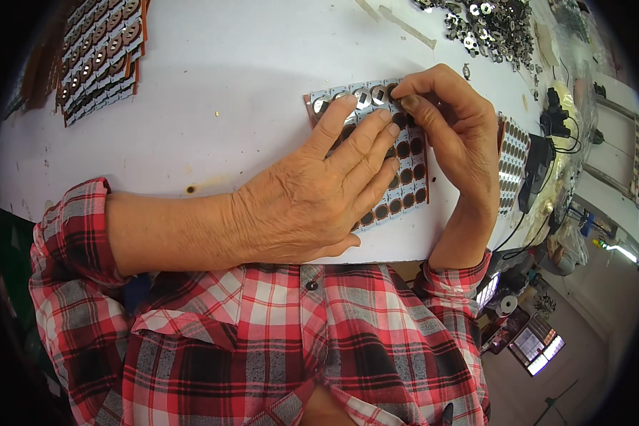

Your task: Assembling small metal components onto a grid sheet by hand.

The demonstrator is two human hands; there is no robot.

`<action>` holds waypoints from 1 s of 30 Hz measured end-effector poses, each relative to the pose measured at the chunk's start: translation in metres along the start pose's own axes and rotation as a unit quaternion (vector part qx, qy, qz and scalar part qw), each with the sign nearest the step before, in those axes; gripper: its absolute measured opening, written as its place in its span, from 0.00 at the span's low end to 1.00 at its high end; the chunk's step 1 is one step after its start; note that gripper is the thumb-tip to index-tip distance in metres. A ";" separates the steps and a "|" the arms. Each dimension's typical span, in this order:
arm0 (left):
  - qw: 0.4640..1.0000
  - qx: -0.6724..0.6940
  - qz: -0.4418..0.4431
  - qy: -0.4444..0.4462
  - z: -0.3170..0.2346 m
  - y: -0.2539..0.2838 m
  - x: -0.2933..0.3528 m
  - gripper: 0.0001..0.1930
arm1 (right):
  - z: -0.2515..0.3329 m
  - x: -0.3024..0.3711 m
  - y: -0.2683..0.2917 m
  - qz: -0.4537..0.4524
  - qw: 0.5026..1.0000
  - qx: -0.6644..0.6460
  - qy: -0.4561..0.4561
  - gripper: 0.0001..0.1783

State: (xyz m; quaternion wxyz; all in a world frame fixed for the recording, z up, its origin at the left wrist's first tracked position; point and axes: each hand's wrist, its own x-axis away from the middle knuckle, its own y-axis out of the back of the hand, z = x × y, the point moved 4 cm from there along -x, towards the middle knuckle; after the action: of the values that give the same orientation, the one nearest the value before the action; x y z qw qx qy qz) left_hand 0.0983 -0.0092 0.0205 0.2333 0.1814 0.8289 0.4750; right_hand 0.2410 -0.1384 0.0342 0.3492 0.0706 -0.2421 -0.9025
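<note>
A light-blue circuit board panel with brown edges and rows of round dark pads lies on the white table in front of me. Shiny round metal clips sit along its far row. My left hand rests flat across the panel, fingers stretched out and slightly apart, covering much of its middle and left. At the panel's far right corner, my right hand has thumb and forefinger pinched together over the end of the far row. Whatever is between those fingertips is mostly hidden, and I cannot make it out.
A heap of small metal clips lies at the far right, with one loose clip nearby. Stacked panels fitted with round clips stand at the far left. Another panel lies right, beside a black device with cables.
</note>
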 end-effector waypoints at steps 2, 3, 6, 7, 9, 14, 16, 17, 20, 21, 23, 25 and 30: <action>1.000 0.002 -0.003 -0.001 0.001 -0.001 0.000 0.47 | 0.007 -0.003 -0.001 0.045 0.989 0.125 0.058 0.03; 1.000 0.000 -0.003 -0.003 0.001 -0.001 0.000 0.47 | 0.009 -0.004 -0.001 0.045 0.989 0.125 0.058 0.03; 1.000 0.000 -0.001 -0.005 0.001 -0.002 0.000 0.47 | 0.018 -0.001 -0.008 0.035 0.980 0.183 0.075 0.03; 1.000 0.001 0.000 -0.004 0.001 -0.002 0.000 0.47 | 0.017 0.000 -0.009 -0.001 0.989 0.143 0.027 0.03; 1.000 0.001 -0.001 -0.003 0.001 -0.003 0.000 0.47 | 0.015 0.004 -0.011 -0.035 0.994 0.101 -0.019 0.04; 1.000 0.003 -0.001 -0.007 0.001 -0.001 0.000 0.46 | 0.000 0.008 -0.009 -0.094 0.992 0.059 0.060 0.08; 1.000 0.002 -0.001 -0.011 0.001 0.000 0.000 0.46 | -0.003 0.007 -0.008 -0.085 0.992 0.060 0.072 0.09; 1.000 0.002 -0.001 -0.010 0.001 -0.001 0.001 0.46 | -0.003 0.006 -0.008 -0.077 0.992 0.060 0.084 0.11; 1.000 0.003 0.003 -0.009 0.002 0.000 0.001 0.46 | 0.001 0.009 -0.011 -0.085 0.996 0.004 -0.038 0.14; 1.000 0.002 0.004 -0.010 0.001 0.000 0.001 0.46 | 0.001 0.009 -0.011 -0.085 0.996 0.005 -0.038 0.14; 1.000 0.000 0.006 -0.009 0.002 0.001 0.000 0.46 | 0.000 0.009 -0.012 -0.088 0.995 0.028 -0.024 0.17; 1.000 0.006 0.011 -0.010 0.003 0.001 0.000 0.46 | -0.002 0.008 -0.011 -0.093 0.995 0.016 -0.023 0.17; 1.000 0.005 0.007 -0.008 0.002 0.001 -0.001 0.46 | 0.004 0.007 -0.010 -0.081 0.996 0.037 -0.026 0.17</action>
State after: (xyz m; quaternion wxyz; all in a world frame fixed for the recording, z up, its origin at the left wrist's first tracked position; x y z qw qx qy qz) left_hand 0.1000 -0.0078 0.0204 0.2359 0.1919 0.8283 0.4706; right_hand 0.2287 -0.1352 0.0331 0.2660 0.0791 -0.2778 -0.9197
